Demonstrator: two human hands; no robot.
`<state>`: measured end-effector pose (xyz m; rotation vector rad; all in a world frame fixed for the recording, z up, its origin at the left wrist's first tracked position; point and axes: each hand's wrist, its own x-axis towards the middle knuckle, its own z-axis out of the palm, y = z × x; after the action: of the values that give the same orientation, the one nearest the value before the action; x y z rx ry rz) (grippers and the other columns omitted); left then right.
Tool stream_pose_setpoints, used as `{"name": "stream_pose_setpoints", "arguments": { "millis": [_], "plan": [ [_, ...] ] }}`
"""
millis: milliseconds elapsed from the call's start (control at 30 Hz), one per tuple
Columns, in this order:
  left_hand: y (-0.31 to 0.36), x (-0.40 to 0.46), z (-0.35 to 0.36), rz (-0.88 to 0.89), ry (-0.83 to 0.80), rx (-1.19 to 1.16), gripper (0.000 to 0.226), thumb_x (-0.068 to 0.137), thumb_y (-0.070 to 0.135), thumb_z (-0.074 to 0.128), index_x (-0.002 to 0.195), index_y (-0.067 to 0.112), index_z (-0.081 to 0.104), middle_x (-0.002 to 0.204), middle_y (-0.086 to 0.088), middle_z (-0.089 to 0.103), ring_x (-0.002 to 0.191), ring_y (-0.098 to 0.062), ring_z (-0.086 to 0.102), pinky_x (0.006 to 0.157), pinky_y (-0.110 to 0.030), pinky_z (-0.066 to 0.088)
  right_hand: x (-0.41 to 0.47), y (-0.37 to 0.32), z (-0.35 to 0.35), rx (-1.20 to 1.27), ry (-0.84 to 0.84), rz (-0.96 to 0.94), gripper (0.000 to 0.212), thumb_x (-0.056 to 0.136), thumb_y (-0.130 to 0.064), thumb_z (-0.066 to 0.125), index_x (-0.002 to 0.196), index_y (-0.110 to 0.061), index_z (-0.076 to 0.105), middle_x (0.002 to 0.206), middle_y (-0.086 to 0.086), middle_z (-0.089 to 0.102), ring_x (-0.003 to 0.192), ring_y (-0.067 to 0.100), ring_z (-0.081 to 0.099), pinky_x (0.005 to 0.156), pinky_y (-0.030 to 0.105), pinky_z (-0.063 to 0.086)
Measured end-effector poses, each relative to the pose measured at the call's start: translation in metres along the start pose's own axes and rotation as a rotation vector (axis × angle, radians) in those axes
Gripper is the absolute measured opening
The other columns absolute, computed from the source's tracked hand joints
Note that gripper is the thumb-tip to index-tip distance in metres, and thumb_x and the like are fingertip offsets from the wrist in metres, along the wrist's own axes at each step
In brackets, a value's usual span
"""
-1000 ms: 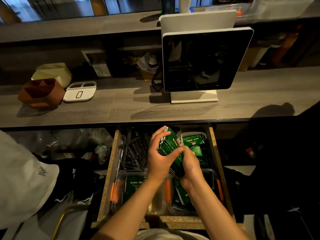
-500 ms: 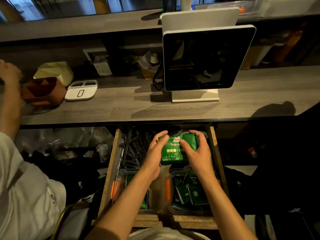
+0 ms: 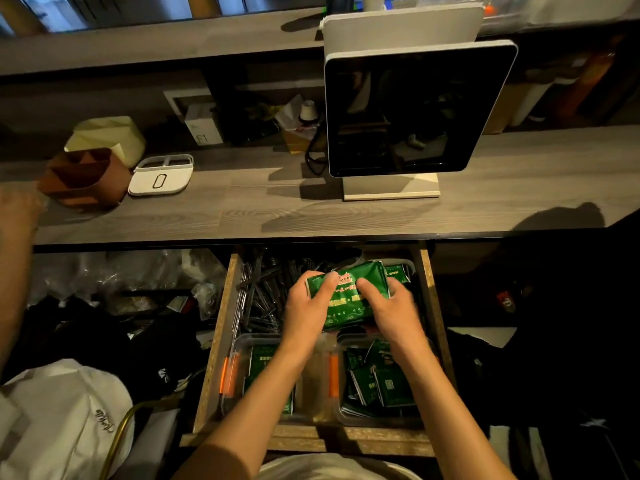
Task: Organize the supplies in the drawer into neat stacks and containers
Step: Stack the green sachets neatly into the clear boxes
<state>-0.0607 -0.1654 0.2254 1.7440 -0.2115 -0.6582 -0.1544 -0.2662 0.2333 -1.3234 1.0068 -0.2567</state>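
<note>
**Packets squared up, ready to set down**

A second ago you held the green packets (image 3: 348,294) upright and fanned between your palms; now you have turned them flat into one tidy bundle, lower centre of the frame, above the back part of the open drawer (image 3: 429,292). Your left hand (image 3: 308,308) grips the bundle's left edge, thumb on top, and your right hand (image 3: 389,306) grips the right edge the same way, so both are clamped on it with the stack pressed between them.

That suggests the straightening is done and placing comes next. A clear tub (image 3: 403,266) showing more green packets sits just behind the bundle at the right; two more tubs (image 3: 381,415) lie nearer you, the right one holding loose packets. Dark cutlery (image 3: 263,299) fills the drawer's left back part. A second person's arm (image 3: 15,237) has come into the far left edge.
</note>
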Motion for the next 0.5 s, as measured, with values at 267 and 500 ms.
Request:
{"name": "stream_pose_setpoints", "arguments": {
  "millis": [267, 500],
  "plan": [
    [0.01, 0.007, -0.015, -0.269, -0.52, 0.045, 0.029, 0.089, 0.012, 0.071, 0.117, 0.01, 0.067, 0.105, -0.009, 0.076, 0.099, -0.025, 0.073, 0.089, -0.037, 0.057, 0.011, 0.006, -0.021, 0.146, 0.082, -0.06, 0.051, 0.075, -0.02, 0.084, 0.119, -0.018, 0.059, 0.104, 0.005, 0.072, 0.087, 0.019, 0.073, 0.072, 0.032, 0.059],
    [0.004, -0.008, 0.006, -0.272, -0.511, 0.229, 0.026, 0.086, 0.029, 0.067, 0.111, 0.032, 0.059, 0.107, 0.004, 0.07, 0.099, -0.013, 0.067, 0.099, -0.039, 0.052, 0.01, 0.023, 0.004, 0.433, 0.15, 0.099, 0.02, 0.088, -0.022, 0.07, 0.107, -0.015, 0.064, 0.103, 0.016, 0.072, 0.092, 0.034, 0.071, 0.085, 0.05, 0.058]
  ]
}}
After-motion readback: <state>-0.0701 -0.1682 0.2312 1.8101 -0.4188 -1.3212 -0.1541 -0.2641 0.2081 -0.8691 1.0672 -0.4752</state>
